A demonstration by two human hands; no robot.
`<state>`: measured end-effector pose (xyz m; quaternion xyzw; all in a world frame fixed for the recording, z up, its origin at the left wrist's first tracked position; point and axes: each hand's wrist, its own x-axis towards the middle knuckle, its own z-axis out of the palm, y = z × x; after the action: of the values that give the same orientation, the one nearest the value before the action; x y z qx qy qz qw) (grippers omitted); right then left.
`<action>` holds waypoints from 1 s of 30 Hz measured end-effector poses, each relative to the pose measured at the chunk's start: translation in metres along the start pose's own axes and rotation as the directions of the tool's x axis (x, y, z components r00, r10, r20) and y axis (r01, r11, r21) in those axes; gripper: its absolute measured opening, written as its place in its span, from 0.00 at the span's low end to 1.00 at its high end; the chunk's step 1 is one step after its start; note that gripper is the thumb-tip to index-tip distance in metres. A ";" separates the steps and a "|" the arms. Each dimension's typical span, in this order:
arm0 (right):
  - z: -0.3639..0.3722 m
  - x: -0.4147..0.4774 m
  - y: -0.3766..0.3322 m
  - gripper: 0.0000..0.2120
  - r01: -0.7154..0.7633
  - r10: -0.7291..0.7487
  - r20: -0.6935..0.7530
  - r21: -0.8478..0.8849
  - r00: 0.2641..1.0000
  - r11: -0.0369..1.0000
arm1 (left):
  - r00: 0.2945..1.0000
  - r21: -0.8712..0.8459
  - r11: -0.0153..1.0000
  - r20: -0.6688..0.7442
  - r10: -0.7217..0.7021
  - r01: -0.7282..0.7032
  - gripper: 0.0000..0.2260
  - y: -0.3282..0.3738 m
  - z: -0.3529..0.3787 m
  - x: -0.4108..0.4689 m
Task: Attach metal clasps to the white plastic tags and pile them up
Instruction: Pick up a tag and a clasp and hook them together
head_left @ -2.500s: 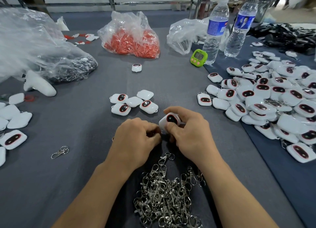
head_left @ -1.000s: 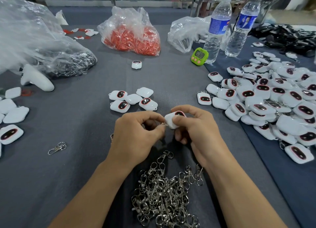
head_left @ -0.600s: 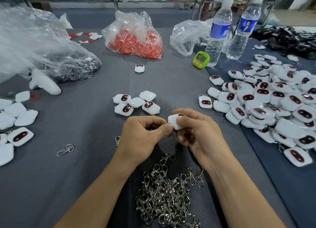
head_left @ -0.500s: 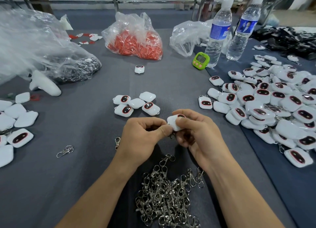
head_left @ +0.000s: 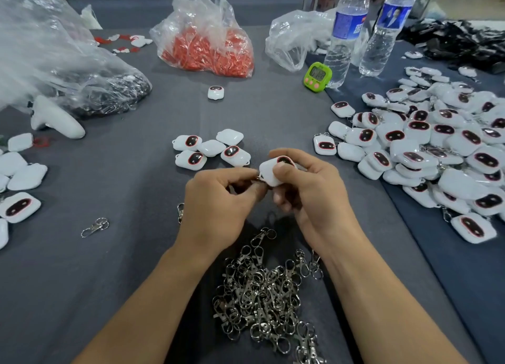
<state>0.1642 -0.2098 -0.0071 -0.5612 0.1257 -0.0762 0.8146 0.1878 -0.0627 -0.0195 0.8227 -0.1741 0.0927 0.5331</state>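
Observation:
My right hand [head_left: 308, 189] grips a white plastic tag [head_left: 269, 171] with a dark red-rimmed oval, thumb on top. My left hand [head_left: 218, 199] pinches a metal clasp against the tag's left edge; the clasp is mostly hidden by my fingers. Below my hands lies a heap of metal clasps [head_left: 262, 290]. A small group of loose tags [head_left: 210, 150] sits just beyond my hands. A big pile of tags [head_left: 437, 150] covers the right side.
More tags [head_left: 19, 178] lie at the left edge, a single clasp [head_left: 94, 227] near them. At the back: a bag of red parts [head_left: 207, 44], clear bags [head_left: 54, 57], two water bottles [head_left: 344, 33], a green timer [head_left: 317, 77], a lone tag [head_left: 216, 92].
Both hands stay together on the tag and clasp. The tag has turned slightly in my right hand; my left fingers keep working at its edge.

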 end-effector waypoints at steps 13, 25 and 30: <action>0.003 -0.002 0.011 0.11 0.204 -0.220 -0.031 -0.275 0.975 0.940 | 0.974 0.449 0.867 0.029 0.225 -0.214 0.09 0.005 0.001 -0.004; 0.002 -0.001 -0.001 0.09 0.000 0.002 -0.038 0.062 0.999 0.998 | 0.990 -0.163 0.977 0.042 -0.135 0.141 0.06 0.002 0.004 0.005; 0.003 0.000 0.000 0.08 -0.041 0.046 -0.033 0.133 0.998 0.990 | 0.990 -0.178 0.974 0.051 -0.130 0.137 0.09 0.004 0.006 0.003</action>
<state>0.1653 -0.2068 -0.0062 -0.5015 0.1469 -0.0766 0.8492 0.1894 -0.0702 -0.0177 0.7824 -0.1364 0.0242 0.6072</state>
